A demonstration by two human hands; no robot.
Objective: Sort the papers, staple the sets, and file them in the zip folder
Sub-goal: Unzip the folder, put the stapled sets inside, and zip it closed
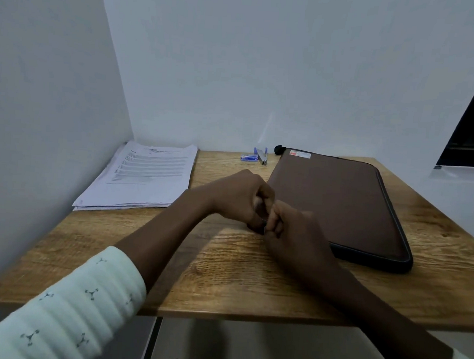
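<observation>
The zip folder (338,203) lies flat on the table (223,276), its long axis running from far left to near right. Both hands meet at its near-left corner. The left hand (237,196) and right hand (296,234) are tightly curled, knuckles touching, but I cannot tell whether they pinch the zip. The papers (143,175) lie far left, nearer the left hand.
</observation>
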